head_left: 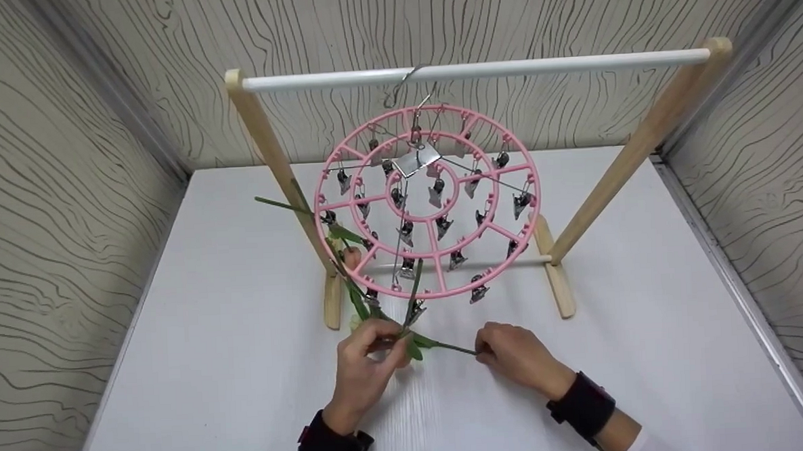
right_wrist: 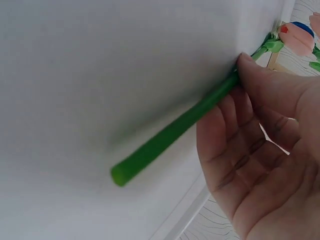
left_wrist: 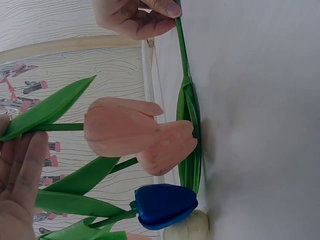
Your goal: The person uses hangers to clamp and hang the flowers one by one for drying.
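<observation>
In the head view my left hand [head_left: 367,366] pinches an upside-down artificial tulip by its green stem, just under the front rim of a pink round clip hanger [head_left: 438,294]. The left wrist view shows its pink bloom [left_wrist: 117,127] pointing away from the fingers of my left hand [left_wrist: 20,185]. My right hand [head_left: 515,356] pinches the green stem [right_wrist: 170,142] of another flower low over the table, its cut end sticking out past the fingers. Leaves [left_wrist: 190,135] wrap that stem; its bloom is not clearly seen. Beside them hang another pink tulip [left_wrist: 167,147] and a blue tulip [left_wrist: 167,206].
The hanger hooks onto a white rod [head_left: 476,68] on a wooden stand. Several metal clips [head_left: 479,290] dangle from its rings. Flower stems [head_left: 282,205] stick out at the hanger's left side, near the stand's left leg [head_left: 273,156]. A white table [head_left: 231,368] lies beneath.
</observation>
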Demonstrator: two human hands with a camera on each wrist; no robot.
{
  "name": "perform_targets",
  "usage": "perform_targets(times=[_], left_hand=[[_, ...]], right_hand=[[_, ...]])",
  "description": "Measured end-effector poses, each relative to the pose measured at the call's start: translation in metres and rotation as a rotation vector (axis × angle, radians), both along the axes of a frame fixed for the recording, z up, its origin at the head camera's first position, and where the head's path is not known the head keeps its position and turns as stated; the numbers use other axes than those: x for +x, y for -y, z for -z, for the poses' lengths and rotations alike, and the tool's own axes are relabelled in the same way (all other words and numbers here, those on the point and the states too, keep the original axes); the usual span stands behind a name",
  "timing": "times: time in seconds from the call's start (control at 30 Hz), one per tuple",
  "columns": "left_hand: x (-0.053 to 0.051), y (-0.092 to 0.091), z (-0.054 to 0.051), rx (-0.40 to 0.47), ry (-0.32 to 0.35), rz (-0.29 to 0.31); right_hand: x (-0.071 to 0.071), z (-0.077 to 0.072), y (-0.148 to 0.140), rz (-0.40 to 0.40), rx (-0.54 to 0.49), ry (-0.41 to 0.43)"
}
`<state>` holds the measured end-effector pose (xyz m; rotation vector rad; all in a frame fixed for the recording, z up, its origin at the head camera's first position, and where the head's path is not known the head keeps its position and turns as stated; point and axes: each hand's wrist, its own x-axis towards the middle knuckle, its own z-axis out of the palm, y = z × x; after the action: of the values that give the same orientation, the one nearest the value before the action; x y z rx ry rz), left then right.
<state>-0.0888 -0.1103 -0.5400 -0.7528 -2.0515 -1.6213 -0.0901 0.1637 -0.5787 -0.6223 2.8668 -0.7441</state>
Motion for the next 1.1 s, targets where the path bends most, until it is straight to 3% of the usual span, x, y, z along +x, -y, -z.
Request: perform_targets(times=[0.37,0.47,1.1], left_hand=[[-0.002,0.005,0.0,-0.002,0.023,-0.009],[-0.003,0.006,0.001,-0.01,-0.004,-0.017],[-0.002,0.012,0.0,-0.003,-0.006,-0.003]], right_hand=[[0.005,0.004,-0.018,-0.026,0.056,-0.19],[0.005,0.005,-0.023,-0.042,0.057,-0.222],[0.001,-0.01,-0.054,0.088,0.128,-0.293]])
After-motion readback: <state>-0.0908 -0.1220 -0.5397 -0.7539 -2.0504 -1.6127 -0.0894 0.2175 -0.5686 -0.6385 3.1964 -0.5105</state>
